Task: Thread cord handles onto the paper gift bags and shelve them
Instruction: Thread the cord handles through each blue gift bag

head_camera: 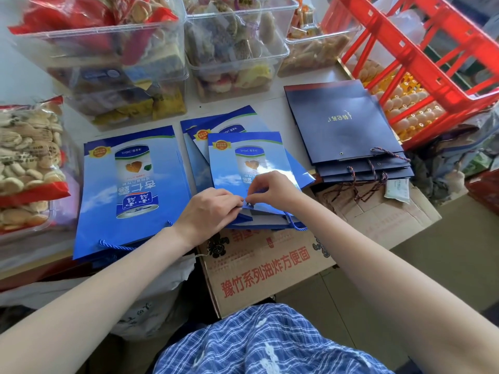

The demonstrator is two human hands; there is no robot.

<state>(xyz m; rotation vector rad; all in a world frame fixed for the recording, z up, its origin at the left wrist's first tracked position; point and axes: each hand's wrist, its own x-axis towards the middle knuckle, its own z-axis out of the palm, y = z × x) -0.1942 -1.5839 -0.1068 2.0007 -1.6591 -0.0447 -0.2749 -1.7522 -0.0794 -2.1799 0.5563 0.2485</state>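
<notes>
Glossy paper bag (244, 155), twisted cord (295, 224), matt cardboard box (270, 263), seemingly clear plastic tubs (237, 49).

Blues in front of us, red to the side.
We see light blue gift bags (244, 157) printed with a can picture, navy bags (343, 122) with gold lettering, a red crate (421, 58), a brown carton (270, 265) lettered in red, and our blue-and-white checked clothing (270, 344).

Snack shop – clear biscuit bins (108, 31), red crate (421, 49).
</notes>
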